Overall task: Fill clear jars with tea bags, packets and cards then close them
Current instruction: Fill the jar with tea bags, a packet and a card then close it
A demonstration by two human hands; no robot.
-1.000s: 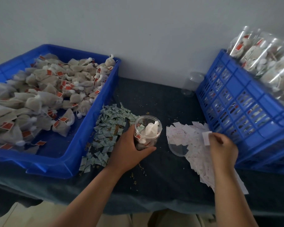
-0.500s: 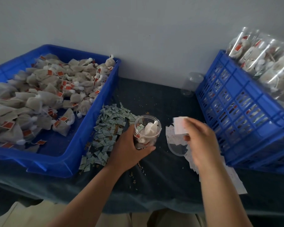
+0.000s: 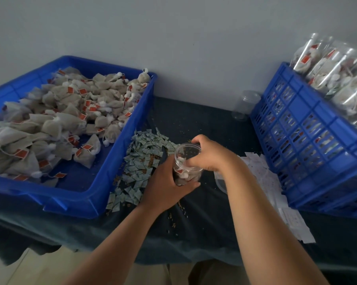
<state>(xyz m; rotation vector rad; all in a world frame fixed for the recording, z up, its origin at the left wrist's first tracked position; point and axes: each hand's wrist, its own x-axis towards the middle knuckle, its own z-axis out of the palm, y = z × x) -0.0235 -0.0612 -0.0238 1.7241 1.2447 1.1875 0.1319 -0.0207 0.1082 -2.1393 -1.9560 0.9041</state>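
On the dark table, near its front edge, the left hand grips the clear jar while the right hand curls into its mouth, grasp unclear; hold the jar steady and tuck contents below the rim.

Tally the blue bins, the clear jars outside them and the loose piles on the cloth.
Blue bins: 2, the tray and the crate.
Clear jars outside them: 2, the held jar and the empty jar at the back.
Loose piles: 2, the green packets and the white cards.
Total: 6.
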